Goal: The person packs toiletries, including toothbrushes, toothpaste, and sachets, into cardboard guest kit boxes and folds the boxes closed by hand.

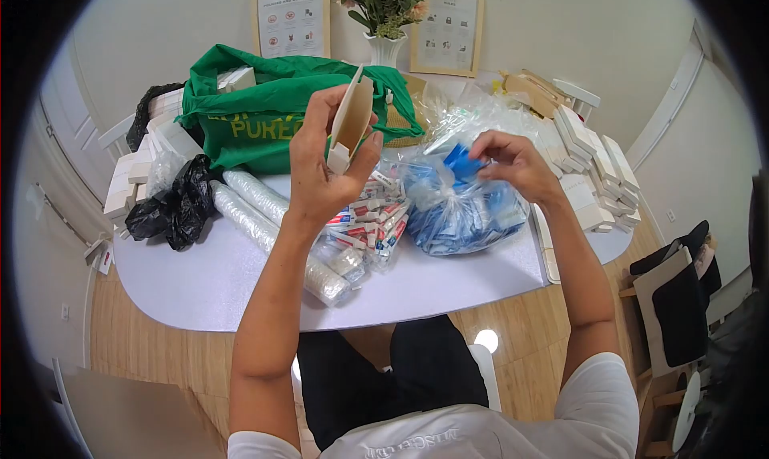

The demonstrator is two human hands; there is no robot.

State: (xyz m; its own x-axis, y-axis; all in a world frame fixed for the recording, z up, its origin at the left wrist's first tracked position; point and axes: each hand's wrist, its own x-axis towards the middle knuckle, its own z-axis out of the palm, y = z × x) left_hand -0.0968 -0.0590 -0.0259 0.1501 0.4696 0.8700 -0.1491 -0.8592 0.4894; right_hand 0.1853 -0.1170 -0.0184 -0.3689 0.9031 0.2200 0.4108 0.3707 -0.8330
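Note:
My left hand is closed around a small cream cardboard box, held up above the table with one end standing open toward me. Over the mouth of a clear plastic bag, my right hand pinches a blue packet. Many more blue packets show through the bag's film. Beside that bag, below my left hand, lies a pile of small toothpaste tubes with red, white and blue print, in clear plastic.
Rolls of clear bubble wrap and a black plastic bag lie left on the white table. Behind stand a green bag and a white flower vase. Stacked cream boxes fill the right side.

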